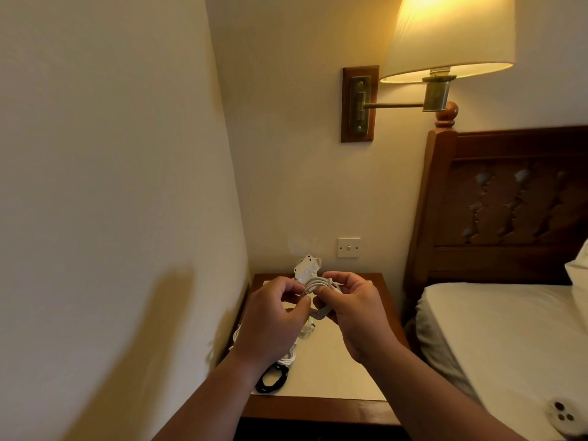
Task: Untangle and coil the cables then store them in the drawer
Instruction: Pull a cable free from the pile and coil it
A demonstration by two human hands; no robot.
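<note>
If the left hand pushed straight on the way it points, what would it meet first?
The left hand pinches the white cable coil, so that comes first; just beyond it, probably the right hand, though depth is unclear.

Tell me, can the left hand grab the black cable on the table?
Probably yes, once it lets go: the left hand now pinches the white cable that the right hand holds, but the black cable lies uncovered on the table, just below its wrist.
</note>
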